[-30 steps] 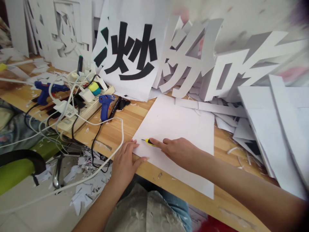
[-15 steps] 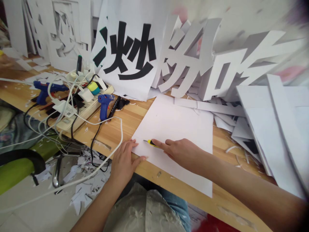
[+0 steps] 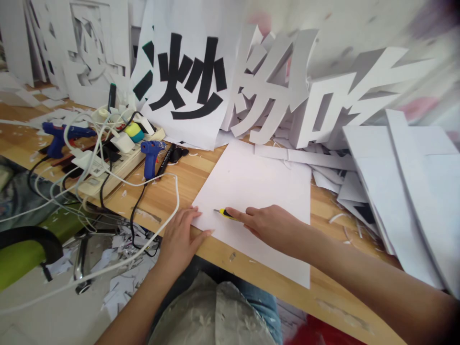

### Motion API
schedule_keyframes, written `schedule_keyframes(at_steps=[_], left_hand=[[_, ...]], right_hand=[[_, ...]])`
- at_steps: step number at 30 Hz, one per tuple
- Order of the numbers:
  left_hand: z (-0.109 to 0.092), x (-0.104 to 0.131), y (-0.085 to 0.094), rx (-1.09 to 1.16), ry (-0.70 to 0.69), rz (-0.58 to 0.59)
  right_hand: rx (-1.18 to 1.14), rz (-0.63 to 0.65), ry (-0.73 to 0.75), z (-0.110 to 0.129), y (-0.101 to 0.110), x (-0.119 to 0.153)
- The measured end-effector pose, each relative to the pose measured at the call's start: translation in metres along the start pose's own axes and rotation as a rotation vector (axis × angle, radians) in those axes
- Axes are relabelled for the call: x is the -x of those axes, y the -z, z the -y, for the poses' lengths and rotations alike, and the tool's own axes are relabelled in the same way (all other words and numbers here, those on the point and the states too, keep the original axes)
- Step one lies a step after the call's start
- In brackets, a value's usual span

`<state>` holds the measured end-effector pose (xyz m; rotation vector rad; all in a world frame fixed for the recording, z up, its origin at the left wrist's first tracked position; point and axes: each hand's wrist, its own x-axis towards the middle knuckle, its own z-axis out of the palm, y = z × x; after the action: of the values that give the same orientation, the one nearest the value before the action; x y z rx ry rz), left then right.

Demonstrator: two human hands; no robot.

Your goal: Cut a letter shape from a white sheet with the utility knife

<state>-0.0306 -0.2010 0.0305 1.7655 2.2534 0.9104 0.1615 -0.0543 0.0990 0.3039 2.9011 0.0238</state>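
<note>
A white sheet [image 3: 244, 182] lies flat on the wooden table [image 3: 179, 191] in front of me. My right hand [image 3: 266, 225] is closed around a yellow and black craft knife [image 3: 226, 214]. The knife points left, its blade tip at or just over the sheet near the left corner; contact I cannot tell. My left hand [image 3: 184, 235] rests at the sheet's near left edge, fingers apart, fingertips and thumb on the paper, holding nothing.
Blue glue guns [image 3: 151, 155] and a power strip [image 3: 125, 167] with tangled cables stand left. A white cable [image 3: 176, 201] loops beside my left hand. White cut-out characters [image 3: 280, 86] and a printed sheet [image 3: 194, 129] stand behind. Boards [image 3: 388, 182] lean right.
The view has shifted slightly right. The knife in my right hand has moved a little to the right over the sheet. My left hand stays at the sheet's edge.
</note>
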Motion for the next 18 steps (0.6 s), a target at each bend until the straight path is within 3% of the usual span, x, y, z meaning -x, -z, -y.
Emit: schedule_keyframes(at_steps=[5, 8, 11, 14, 18], left_hand=[[0.005, -0.032, 0.006, 0.018, -0.001, -0.082], [0.01, -0.065, -0.003, -0.077, -0.045, -0.093], [0.014, -0.089, -0.019, -0.206, -0.028, -0.011], [0.017, -0.093, -0.029, -0.256, -0.001, 0.049], [0.018, -0.088, -0.03, -0.3, -0.01, 0.014]], right_hand=[[-0.037, -0.013, -0.025, 0.002, 0.001, -0.003], [-0.025, 0.015, -0.045, 0.005, 0.006, -0.005], [-0.017, 0.037, -0.048, 0.006, 0.011, -0.007], [-0.021, 0.045, -0.047, 0.005, 0.013, -0.006], [-0.024, 0.053, -0.034, 0.004, 0.009, -0.004]])
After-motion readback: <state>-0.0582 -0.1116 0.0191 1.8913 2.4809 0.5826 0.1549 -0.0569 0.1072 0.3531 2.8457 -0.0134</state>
